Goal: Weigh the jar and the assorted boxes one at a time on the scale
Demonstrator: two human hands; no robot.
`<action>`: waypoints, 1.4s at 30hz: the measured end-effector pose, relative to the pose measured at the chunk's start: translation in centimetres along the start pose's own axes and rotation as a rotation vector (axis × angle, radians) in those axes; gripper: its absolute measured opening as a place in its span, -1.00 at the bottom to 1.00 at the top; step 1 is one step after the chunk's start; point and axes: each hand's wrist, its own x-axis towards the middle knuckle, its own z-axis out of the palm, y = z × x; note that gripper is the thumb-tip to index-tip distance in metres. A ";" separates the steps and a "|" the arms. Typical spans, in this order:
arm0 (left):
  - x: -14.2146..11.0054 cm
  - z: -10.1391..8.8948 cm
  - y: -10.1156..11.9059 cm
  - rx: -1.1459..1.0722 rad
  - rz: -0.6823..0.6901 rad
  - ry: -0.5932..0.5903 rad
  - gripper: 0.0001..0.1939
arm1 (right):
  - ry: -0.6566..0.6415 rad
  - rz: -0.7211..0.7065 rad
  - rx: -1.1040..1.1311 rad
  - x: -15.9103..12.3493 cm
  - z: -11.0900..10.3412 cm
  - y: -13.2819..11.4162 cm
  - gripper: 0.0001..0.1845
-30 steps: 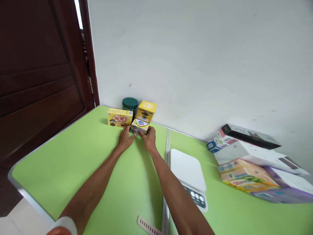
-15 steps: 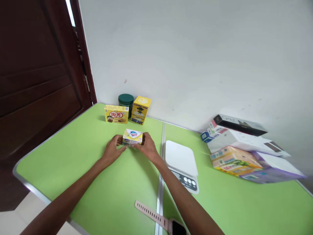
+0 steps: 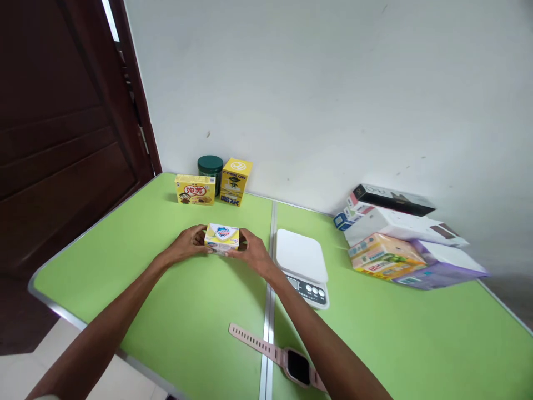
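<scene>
Between my two hands is a small white and yellow soap box with a blue shield logo on its face, low over or on the green table; contact with the tabletop is hard to make out. My left hand grips its left end, thumb at the lower front corner. At the right end, my right hand has its thumb along the lower front edge and its fingers behind. Behind the soap box stand a yellow cream-puff box, a dark green lidded jar and a tall yellow carton.
A white kitchen scale lies right of the table's metal seam. A pink-strapped smartwatch is partly under my right forearm. Farther right are stacked boxes, an orange tissue pack and a purple-white pack. A wall rises behind.
The soap box, still held in both hands, has come slightly nearer to me. My view has shifted a little, and more of the watch shows.
</scene>
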 end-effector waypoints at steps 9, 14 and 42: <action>0.6 2.9 6.9 0.230 0.229 -0.045 -0.33 | 0.113 -0.124 -0.182 -4.6 -6.5 -5.2 -0.53; 4.6 9.3 8.9 0.305 0.323 -0.143 -0.39 | 0.225 -0.049 -0.344 -8.6 -13.3 -4.2 -0.52; 5.0 11.9 0.3 0.076 0.105 0.264 -0.39 | 0.804 0.100 0.258 -16.4 -14.2 8.9 -0.35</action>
